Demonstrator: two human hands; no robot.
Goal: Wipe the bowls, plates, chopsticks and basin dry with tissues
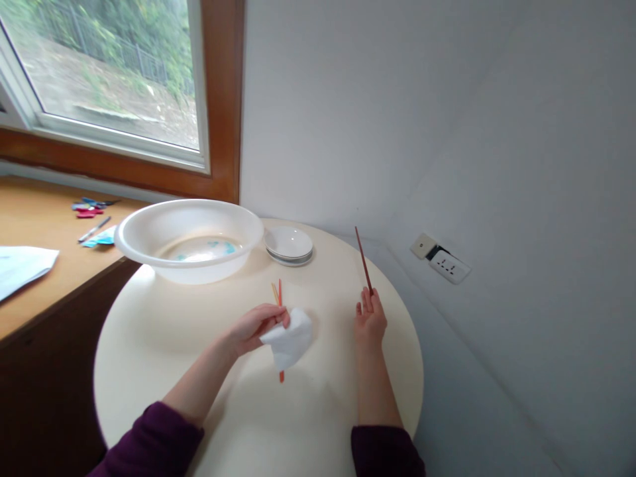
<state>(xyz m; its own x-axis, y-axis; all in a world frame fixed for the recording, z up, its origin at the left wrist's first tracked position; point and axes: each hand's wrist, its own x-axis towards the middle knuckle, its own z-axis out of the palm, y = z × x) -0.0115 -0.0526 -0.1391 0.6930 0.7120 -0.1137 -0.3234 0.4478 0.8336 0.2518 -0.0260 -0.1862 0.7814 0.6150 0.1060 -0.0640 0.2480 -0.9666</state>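
My left hand (258,326) is closed on a crumpled white cloth (294,341), perhaps a wipe, over the middle of the round table. A few slim orange and yellowish sticks (280,293), which look like chopsticks, show above the fingers, and reddish ends (281,377) poke out below the cloth. Whether they are held or lie on the tabletop I cannot tell. On the right, my right hand (370,319) is turned palm up, its fingers around the lower end of a dark brown chopstick (363,260) that points up and away.
A translucent white basin (134,242) with blue patches at its bottom stands at the back left of the round table (149,358). Beside it are stacked white saucers (289,242). Scissors (92,204), a pen (95,229) and paper (22,266) lie on the wooden desk. Walls border the right side.
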